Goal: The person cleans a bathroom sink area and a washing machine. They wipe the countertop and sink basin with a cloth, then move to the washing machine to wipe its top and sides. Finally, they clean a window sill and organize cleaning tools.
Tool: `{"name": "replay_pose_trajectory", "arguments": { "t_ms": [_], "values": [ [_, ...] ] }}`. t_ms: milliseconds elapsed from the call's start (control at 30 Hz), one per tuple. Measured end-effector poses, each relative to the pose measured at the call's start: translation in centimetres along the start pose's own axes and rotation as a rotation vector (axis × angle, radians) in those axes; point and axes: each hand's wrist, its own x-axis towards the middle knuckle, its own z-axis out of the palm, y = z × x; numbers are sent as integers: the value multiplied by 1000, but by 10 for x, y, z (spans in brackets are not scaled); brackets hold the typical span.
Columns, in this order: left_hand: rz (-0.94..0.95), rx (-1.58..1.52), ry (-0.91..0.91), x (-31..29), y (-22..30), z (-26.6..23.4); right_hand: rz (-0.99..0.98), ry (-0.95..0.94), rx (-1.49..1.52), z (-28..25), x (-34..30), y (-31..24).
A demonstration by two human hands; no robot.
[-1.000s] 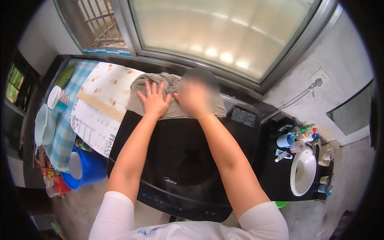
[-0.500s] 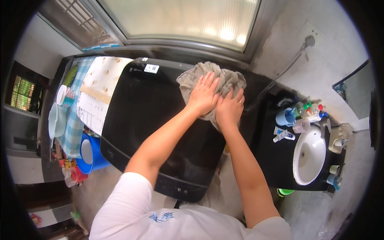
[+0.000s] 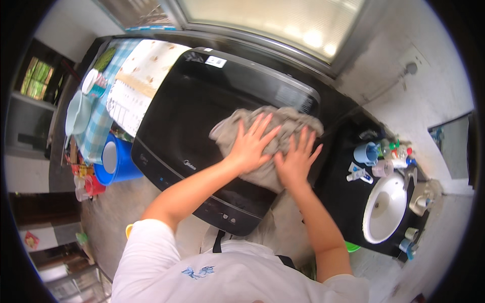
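Well, grey-brown cloth [image 3: 298, 121] on a black lid [image 3: 197, 108].
My left hand [image 3: 249, 149] and right hand [image 3: 296, 164] rest on it side by side, fingers spread.

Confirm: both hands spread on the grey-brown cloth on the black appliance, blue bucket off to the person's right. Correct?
Not quite: the blue bucket is off to the person's left, as the head view shows. The left hand and right hand are indeed spread on the grey-brown cloth on the black appliance.
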Motion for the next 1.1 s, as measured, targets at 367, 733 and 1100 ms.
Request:
{"name": "replay_pose_trajectory", "arguments": {
  "t_ms": [367, 733, 1100],
  "values": [
    [-404, 151, 284, -45, -223, -53, -300, -27, -150, 91, 145, -166],
    [-571, 64, 256, -284, -202, -51, -753, -274, 126, 104, -22, -318],
    [-292, -33, 204, -251, 21, 11, -436, -256, 34, 1, -155, -126]
  ]
}}
